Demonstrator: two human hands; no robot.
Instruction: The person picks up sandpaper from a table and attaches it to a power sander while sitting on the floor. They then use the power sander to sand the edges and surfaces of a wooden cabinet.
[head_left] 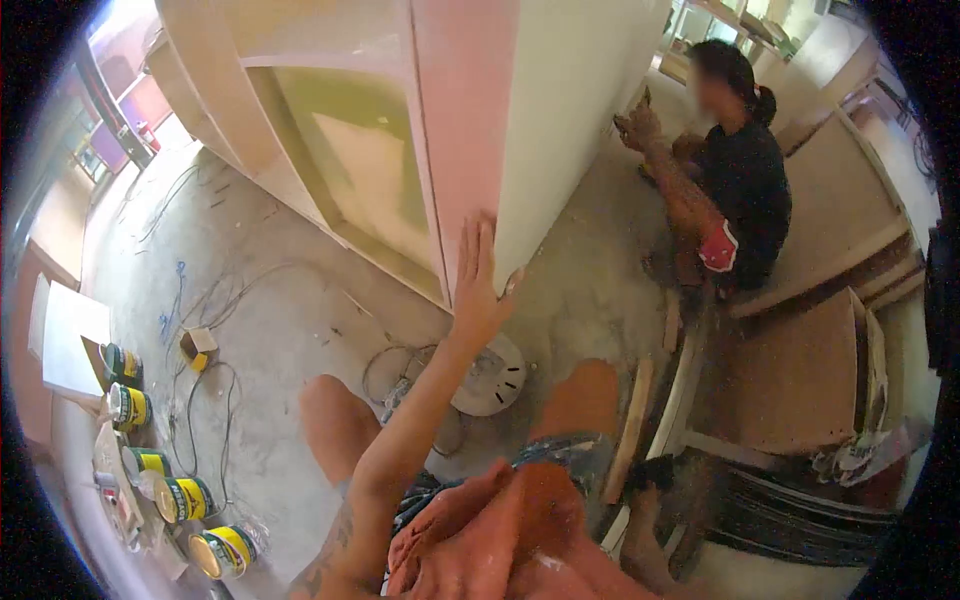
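Observation:
My left hand [481, 285] reaches forward with its fingers stretched out flat against the lower corner of a tall cabinet. The fingertips touch the pink panel [465, 110], beside the edge where the white side panel [560, 110] begins. Down at my right side, my right hand [645, 510] is closed around a small dark block-like piece [651, 471]; its exact kind is not clear. A round white stool-like disc [488, 378] with dark slots is on the floor between my knees, partly hidden by my left forearm.
Another person [740, 170] crouches by the white side, hands raised near it. Several paint cans [183, 498] line the left. Cables [228, 400] and a small open box [198, 345] lie on the floor. Boards [790, 370] and a wood strip [628, 430] are at right.

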